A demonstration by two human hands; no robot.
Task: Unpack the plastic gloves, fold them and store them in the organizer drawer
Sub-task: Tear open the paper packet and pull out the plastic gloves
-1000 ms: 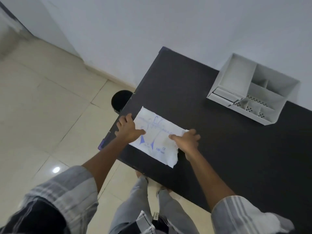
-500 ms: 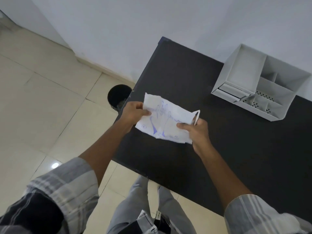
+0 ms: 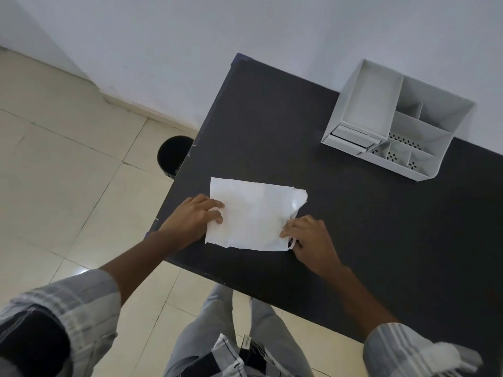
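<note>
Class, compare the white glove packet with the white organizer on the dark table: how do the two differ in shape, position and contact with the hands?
The glove packet lies flat and crumpled; the organizer stands rigid, boxy, with compartments. The packet sits near the table's front edge, the organizer at the back by the wall. The left hand and right hand touch the packet; the organizer is untouched. Both are white.

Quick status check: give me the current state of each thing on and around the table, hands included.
White plastic glove packet: flat on the table, blank side up, unopened as far as visible.
Left hand: pressing the packet's left edge.
Right hand: pinching its lower right corner.
White plastic organizer: drawer closed.
Black bin: upright on the floor, partly hidden.
</note>
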